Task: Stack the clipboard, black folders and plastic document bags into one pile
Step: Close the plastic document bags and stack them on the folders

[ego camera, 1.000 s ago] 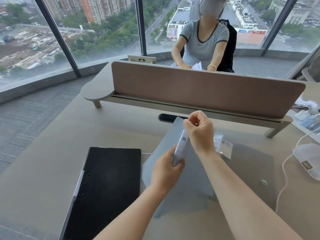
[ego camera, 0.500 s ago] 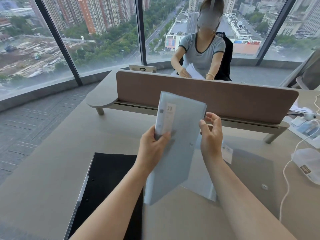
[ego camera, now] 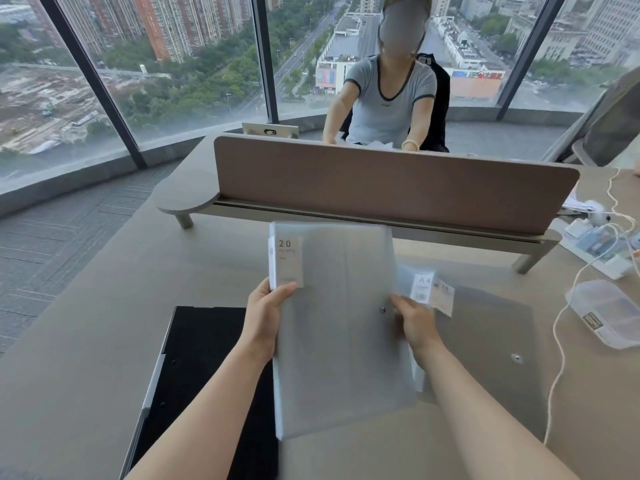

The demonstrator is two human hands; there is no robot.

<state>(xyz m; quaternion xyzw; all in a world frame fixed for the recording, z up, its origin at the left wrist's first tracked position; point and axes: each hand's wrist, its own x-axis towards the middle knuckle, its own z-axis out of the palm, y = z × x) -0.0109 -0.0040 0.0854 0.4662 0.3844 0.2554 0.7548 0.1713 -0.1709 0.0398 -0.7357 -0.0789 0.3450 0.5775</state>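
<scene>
Head view: both hands, left hand (ego camera: 265, 315) and right hand (ego camera: 415, 323), have turned the plastic folder (ego camera: 341, 327) flat. Fingers pinch its edges; it looks ready to go on the pile.

Flat black folder (ego camera: 204, 368): lower end cut by bottom frame edge, right side behind left forearm. Small print on held translucent plastic document bag's white label (ego camera: 290, 261) illegible.

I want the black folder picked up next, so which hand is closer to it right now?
Left. The left hand grips the translucent document bag just above the black folder; the right hand holds the bag's opposite edge, farther away.
</scene>
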